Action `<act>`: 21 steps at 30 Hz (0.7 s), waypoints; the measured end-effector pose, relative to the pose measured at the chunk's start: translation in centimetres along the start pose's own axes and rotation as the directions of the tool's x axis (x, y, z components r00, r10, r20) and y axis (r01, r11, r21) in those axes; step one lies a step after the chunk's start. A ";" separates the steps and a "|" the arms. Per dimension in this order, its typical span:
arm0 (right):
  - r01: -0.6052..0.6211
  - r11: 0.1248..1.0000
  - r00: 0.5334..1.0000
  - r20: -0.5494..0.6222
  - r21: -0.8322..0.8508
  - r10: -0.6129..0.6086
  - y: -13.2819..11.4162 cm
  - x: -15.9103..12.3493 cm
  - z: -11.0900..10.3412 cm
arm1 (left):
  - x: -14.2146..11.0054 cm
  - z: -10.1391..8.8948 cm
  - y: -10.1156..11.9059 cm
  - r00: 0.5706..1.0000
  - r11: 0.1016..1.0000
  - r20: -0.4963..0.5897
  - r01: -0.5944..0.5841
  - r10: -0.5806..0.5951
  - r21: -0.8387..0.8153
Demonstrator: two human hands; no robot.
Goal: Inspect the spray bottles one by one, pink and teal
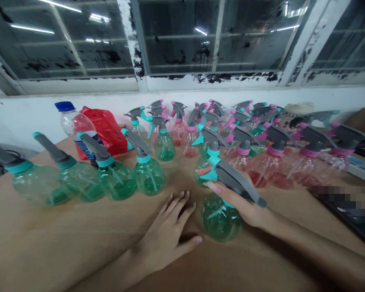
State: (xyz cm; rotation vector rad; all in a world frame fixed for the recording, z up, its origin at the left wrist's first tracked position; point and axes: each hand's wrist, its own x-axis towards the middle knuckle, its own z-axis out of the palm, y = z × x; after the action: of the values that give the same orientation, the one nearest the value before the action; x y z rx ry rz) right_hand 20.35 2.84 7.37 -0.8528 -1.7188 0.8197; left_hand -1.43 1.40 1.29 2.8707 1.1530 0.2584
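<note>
My right hand (246, 202) is wrapped round the neck of a green spray bottle (220, 221) with a grey and teal trigger head. That bottle is tilted a little, close to the tabletop; whether its base touches I cannot tell. Flat on the wooden table (88, 247) lies my left hand (167, 229), fingers spread, holding nothing, just left of the bottle. To the left, several green spray bottles (149, 176) stand in a row. On the right side a row of pink spray bottles (269, 164) begins behind my right hand.
More green and pink spray bottles (179, 130) crowd the back by the wall. A clear bottle with a blue cap (74, 121) stands beside a red plastic bag (105, 127). A dark flat device (349, 215), partly pixelated, lies at the right edge.
</note>
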 end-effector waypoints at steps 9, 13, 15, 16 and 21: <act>0.036 0.992 0.999 0.008 -0.119 -0.036 -0.1 -0.2 -0.2 | 0.0 0.0 0.1 1.000 1.000 0.015 -0.007 0.007 0.028; -0.006 1.000 1.000 0.015 -0.018 0.006 -0.4 -0.2 0.1 | 0.0 -0.1 0.1 1.000 1.000 0.022 -0.001 0.001 0.007; -0.014 1.000 1.000 0.006 0.005 0.014 -0.4 -0.2 0.1 | 0.0 -0.2 0.1 1.000 1.000 0.028 0.001 -0.001 0.007; -0.013 1.000 1.000 -0.002 0.013 0.013 -0.3 -0.2 0.2 | 0.0 -0.2 0.1 1.000 1.000 0.028 0.000 0.000 0.009; -0.015 0.999 1.000 -0.006 0.049 0.016 0.2 -0.4 0.2 | 0.1 -0.1 0.1 0.999 1.000 0.032 0.004 -0.004 0.015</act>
State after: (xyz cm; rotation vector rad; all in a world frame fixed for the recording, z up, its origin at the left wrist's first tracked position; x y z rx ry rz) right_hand 20.28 2.55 7.00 -0.8358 -1.6818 0.8652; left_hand -1.36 1.39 1.45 2.8739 1.1597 0.2044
